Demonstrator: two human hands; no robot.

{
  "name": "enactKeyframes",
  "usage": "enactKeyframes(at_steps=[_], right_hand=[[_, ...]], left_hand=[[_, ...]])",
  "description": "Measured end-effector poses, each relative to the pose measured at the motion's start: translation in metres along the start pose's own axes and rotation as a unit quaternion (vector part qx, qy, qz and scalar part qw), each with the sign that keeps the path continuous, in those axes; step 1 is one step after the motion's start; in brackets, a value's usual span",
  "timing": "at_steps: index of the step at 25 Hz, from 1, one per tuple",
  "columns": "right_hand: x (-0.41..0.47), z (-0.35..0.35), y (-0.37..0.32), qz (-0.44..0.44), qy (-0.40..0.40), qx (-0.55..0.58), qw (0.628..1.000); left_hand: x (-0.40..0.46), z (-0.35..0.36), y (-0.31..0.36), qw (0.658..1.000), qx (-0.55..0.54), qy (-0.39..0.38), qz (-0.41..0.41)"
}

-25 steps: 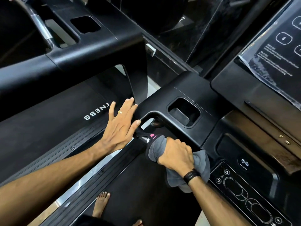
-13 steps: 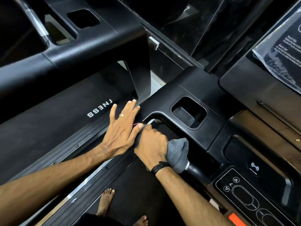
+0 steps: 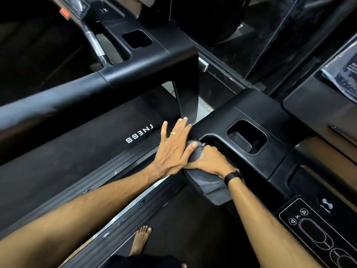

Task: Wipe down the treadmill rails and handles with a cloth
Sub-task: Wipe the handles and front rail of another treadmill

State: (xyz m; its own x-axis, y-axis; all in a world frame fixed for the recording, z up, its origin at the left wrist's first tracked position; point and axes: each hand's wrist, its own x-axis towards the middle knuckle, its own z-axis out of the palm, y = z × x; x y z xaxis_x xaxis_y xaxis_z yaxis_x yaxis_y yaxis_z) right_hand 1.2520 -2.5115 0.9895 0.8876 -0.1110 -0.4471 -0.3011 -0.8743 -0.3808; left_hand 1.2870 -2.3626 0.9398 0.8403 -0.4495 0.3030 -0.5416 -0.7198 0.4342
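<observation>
Left hand (image 3: 173, 149): fingers spread flat, palm down on the black treadmill frame (image 3: 222, 115), thumb touching the cloth.
Right hand (image 3: 209, 160): fist closed around the grey cloth (image 3: 211, 185), gripping the handle hidden beneath it.
Cloth: bunched, crumpled, hanging below the right wrist.

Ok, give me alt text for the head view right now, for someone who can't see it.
The right hand grips a grey cloth wrapped around a black treadmill handle, beside the cup-holder recess. The left hand lies flat alongside, thumb on the cloth. A bare foot stands on the belt below.
</observation>
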Motion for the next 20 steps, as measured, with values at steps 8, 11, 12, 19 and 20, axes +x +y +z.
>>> enactKeyframes(at_steps=[8, 11, 12, 19, 20], right_hand=[[-0.038, -0.011, 0.008, -0.102, 0.29, 0.384, 0.871], [-0.023, -0.033, -0.02, -0.157, 0.167, 0.415, 0.88], [-0.008, -0.026, -0.032, -0.16, 0.126, 0.319, 0.926], [0.039, 0.039, -0.087, -0.245, 0.034, -0.198, 0.948], [0.037, 0.04, -0.087, -0.252, 0.032, -0.194, 0.947]], left_hand=[[-0.002, -0.04, -0.035, 0.938, -0.265, 0.05, -0.218], [-0.017, -0.065, -0.069, 0.888, -0.317, 0.101, -0.318], [-0.026, -0.073, -0.077, 0.872, -0.331, 0.115, -0.342], [-0.115, -0.096, -0.097, 0.868, -0.256, 0.146, -0.399], [-0.126, -0.101, -0.098, 0.867, -0.24, 0.156, -0.409]])
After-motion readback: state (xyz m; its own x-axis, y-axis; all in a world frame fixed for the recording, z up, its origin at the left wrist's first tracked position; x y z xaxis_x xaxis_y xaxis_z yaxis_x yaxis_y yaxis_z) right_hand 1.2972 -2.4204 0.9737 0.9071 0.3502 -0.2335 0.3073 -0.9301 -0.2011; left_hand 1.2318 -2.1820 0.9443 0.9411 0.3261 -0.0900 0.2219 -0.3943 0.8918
